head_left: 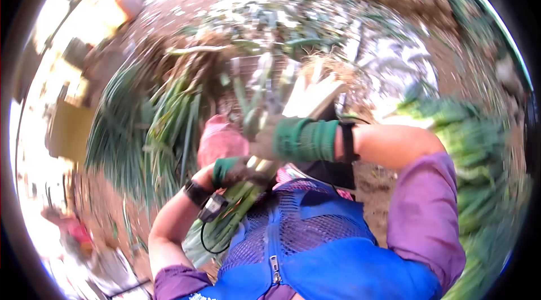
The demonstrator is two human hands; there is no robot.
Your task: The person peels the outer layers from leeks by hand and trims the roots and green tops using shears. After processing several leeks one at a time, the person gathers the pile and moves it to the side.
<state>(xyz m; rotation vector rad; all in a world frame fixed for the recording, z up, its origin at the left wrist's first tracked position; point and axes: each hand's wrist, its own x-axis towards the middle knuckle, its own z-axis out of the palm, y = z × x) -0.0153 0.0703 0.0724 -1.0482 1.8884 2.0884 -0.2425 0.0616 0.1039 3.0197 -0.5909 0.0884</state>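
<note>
A bundle of green onions (pixel 307 94) lies slanted across my lap, its white stalks and tan roots pointing up and its green leaves down by my left side. My left hand (pixel 239 173), in a dark glove with a green cuff, is closed round the lower stalks. Higher on the same bundle, my right hand (pixel 267 138), gloved with a green cuff, wraps round the white stalks. Motion blurs both hands. A pink cloth-like thing (pixel 221 141) is just beyond my left hand.
Piles of green onions (pixel 169 114) lie at the left, and a long row of leafy bundles (pixel 479 153) runs down the right. Scattered trimmings (pixel 270 15) cover the ground ahead. A yellow object (pixel 70 131) stands at far left; a blurred person (pixel 73 229) is at lower left.
</note>
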